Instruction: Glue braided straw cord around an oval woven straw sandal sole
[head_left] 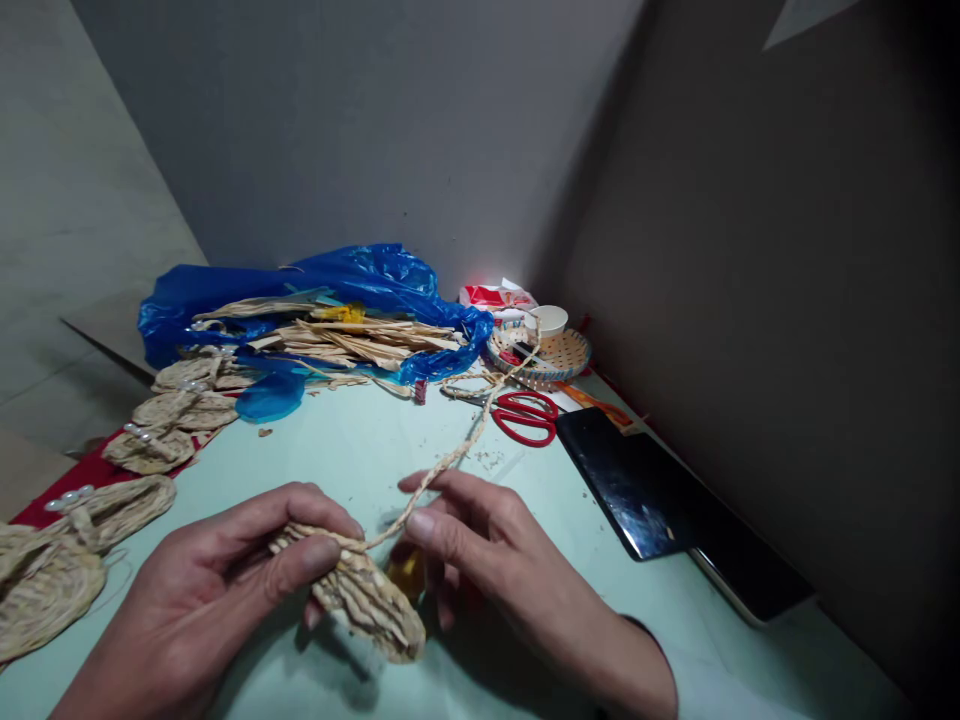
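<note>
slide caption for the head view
Left hand grips a woven straw piece while the right hand holds a braided cord over a table.

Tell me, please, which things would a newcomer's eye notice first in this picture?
Probably the crumpled blue plastic bag at the back of the table, with pale dried strips on it. Then, in front, the left hand grips a sole-shaped woven straw piece, and the right hand touches the braided cord running from it. Red-handled scissors lie beyond the right hand.

It seems to me a small craft corner between grey walls [337, 130]. The table [315, 455] carries dry straw strips [349, 343], red-handled scissors [524, 411], woven pieces [56, 595] and a half-worked braid [453, 457].
</note>
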